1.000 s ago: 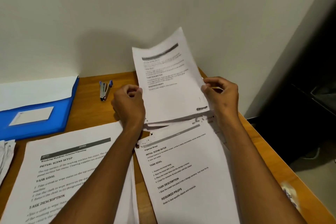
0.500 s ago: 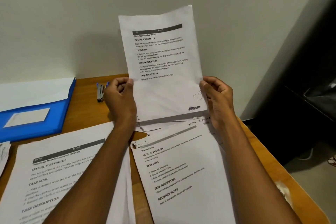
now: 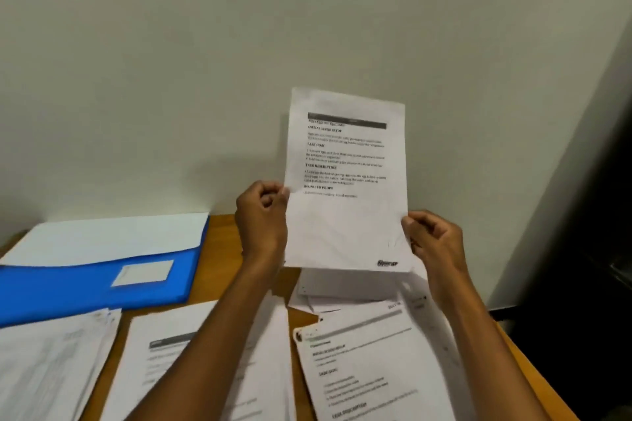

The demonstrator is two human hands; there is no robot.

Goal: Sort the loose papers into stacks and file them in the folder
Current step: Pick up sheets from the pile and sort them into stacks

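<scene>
Starting nearest the camera, three heaps of paper lie across the wooden counter point(image 3: 533, 366): a right stack point(image 3: 372, 362) with a printed page on top, under the right forearm; a middle stack point(image 3: 191, 359) partly hidden by the left forearm; and a left pile point(image 3: 51, 362) at the frame's edge (its print is too blurred to read). A few more loose pages point(image 3: 328, 290) lie just beyond the right stack, below the raised page.

Above these, both hands hold one printed sheet point(image 3: 345, 181) upright in the air, long axis near vertical and tipped a little to the right, print facing the person. The left hand point(image 3: 263, 219) pinches the sheet's left edge about halfway up, fingers point(image 3: 270, 196) curled with the thumb in front. The right hand point(image 3: 434, 243) pinches the right edge lower down, near the bottom corner, fingers curled likewise. The sheet touches nothing on the counter.

The coming move likely turns on which stack the sheet belongs to: the right stack is directly beneath and nearest the right hand, while the middle one means carrying it leftward across the left forearm.

Farther back on the left lies the blue folder point(image 3: 89, 287), a white page point(image 3: 113, 239) showing over its far edge and a pale label on its cover. It is well apart from the sheet, with nothing between but open counter; behind everything stands the plain wall point(image 3: 307, 27).
</scene>
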